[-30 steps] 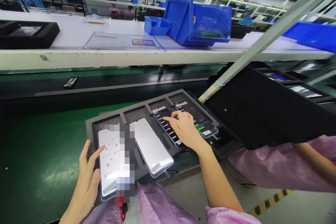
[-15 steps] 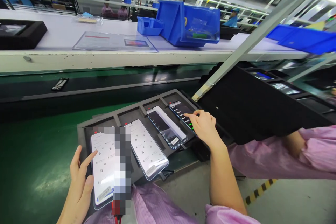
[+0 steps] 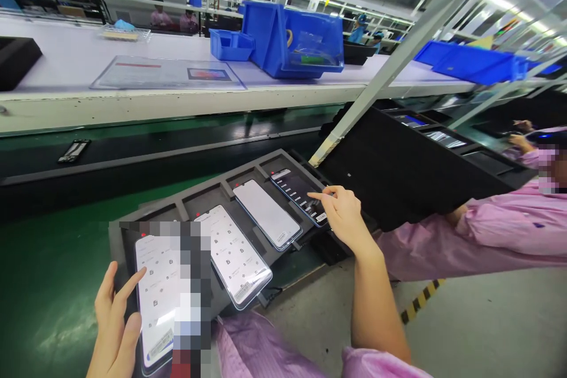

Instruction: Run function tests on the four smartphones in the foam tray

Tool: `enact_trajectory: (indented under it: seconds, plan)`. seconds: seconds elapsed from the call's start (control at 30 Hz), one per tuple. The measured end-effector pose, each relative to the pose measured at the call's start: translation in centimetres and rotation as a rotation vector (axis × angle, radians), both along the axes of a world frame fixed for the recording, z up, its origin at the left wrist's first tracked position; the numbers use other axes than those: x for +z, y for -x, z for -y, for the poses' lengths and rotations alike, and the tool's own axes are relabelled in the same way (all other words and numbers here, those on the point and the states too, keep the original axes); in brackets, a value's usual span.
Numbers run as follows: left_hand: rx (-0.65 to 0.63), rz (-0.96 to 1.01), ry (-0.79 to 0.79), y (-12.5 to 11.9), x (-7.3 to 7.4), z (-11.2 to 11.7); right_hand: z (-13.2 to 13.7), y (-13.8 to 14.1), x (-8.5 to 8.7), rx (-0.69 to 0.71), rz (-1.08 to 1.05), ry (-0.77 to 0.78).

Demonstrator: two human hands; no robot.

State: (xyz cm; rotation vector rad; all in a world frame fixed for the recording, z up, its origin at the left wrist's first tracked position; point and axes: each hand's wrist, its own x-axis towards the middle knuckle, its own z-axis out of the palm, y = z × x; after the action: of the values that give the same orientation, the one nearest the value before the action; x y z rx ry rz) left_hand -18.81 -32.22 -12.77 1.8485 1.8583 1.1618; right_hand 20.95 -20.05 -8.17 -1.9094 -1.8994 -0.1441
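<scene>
A dark foam tray (image 3: 179, 208) holds several smartphones in a slanted row. My left hand (image 3: 116, 325) is open beside the leftmost phone (image 3: 155, 301), its index fingertip at the left side of the lit screen. My right hand (image 3: 344, 212) reaches over the rightmost phone (image 3: 297, 194), index finger stretched out at its dark list screen and the other fingers curled. It holds nothing; whether the tip touches the glass I cannot tell. Between them lie a phone with small icons (image 3: 233, 251) and a phone with a blank white screen (image 3: 268, 212). Pixelation covers part of the leftmost phone.
Blue bins (image 3: 295, 41) and a clear-covered sheet (image 3: 166, 72) rest on the white bench (image 3: 146, 107). A phone frame (image 3: 74, 151) lies on the dark belt below. A slanted metal post (image 3: 376, 77) rises beyond the tray. A co-worker's pink sleeve (image 3: 500, 218) is at right.
The view has swung right, so things appear further left. The second phone from the right went from a dark-and-grey picture to plain white. Green marks on the rightmost phone's list are gone.
</scene>
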Motion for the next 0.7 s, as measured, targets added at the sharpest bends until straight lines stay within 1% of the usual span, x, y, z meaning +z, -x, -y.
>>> enact_trajectory:
  seconds: [0.1,0.2,0.3,0.37,0.43,0.5,0.6,0.63,0.7]
  plan:
    - [-0.019,-0.025,-0.02,0.3,-0.3,-0.1,-1.4,1.5,0.0,0.045,0.019,0.03]
    - [-0.005,-0.024,-0.03,0.2,-0.4,-0.1,-2.7,2.7,-0.2,0.077,0.065,0.067]
    - [0.022,-0.009,-0.04,-0.2,-0.3,0.0,-3.6,3.5,-0.4,0.085,0.128,0.097]
    - [0.034,0.008,-0.025,-0.6,-0.1,0.1,-3.7,3.7,-0.3,0.078,0.159,0.091]
    - [0.045,0.01,-0.007,-0.7,0.3,0.2,-3.3,3.6,0.0,0.057,0.162,0.048]
    - [0.059,-0.043,-0.041,-0.6,0.6,0.4,-2.5,3.2,0.4,0.021,0.141,-0.007]
    - [0.018,-0.154,-0.22,-0.1,0.9,0.9,-0.6,2.4,0.9,-0.027,0.094,-0.06]
    - [-0.015,-0.172,-0.278,0.0,0.8,1.2,0.1,2.2,0.9,-0.036,0.076,-0.071]
    - [-0.054,-0.199,-0.336,0.4,0.1,1.7,1.5,1.9,0.7,-0.055,0.045,-0.091]
